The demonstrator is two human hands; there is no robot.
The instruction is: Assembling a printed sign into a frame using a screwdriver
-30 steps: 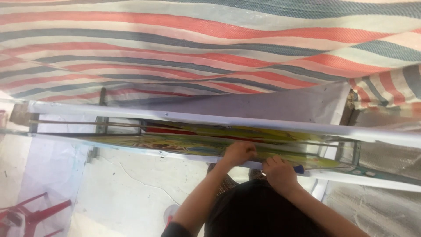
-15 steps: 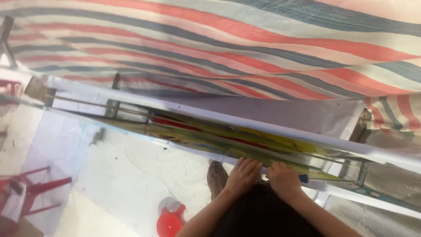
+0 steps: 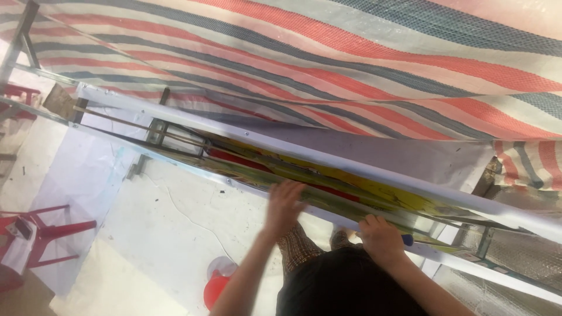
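A long colourful printed sheet (image 3: 374, 193), yellow, red and green, lies stretched between two white metal rails (image 3: 246, 131) that run from upper left to lower right. My left hand (image 3: 285, 205) rests flat on the near edge of the sheet with its fingers spread, holding nothing. Further right on the same edge, my right hand (image 3: 380, 236) is closed around a small blue-handled tool (image 3: 407, 240), pressed against the near rail. Dark clothing between my arms hides the lower part of the rail.
A red, blue and white striped tarpaulin (image 3: 351, 64) fills the top. A red plastic chair (image 3: 41, 234) stands at the left on a white floor sheet (image 3: 170, 234). A red and white round object (image 3: 218, 284) lies near my left arm. Metal frame legs (image 3: 483, 240) are at the right.
My left hand has slid left along the sheet's edge, away from my right hand, and spread its fingers. The right hand stays on the rail with the blue tool. The view has shifted.
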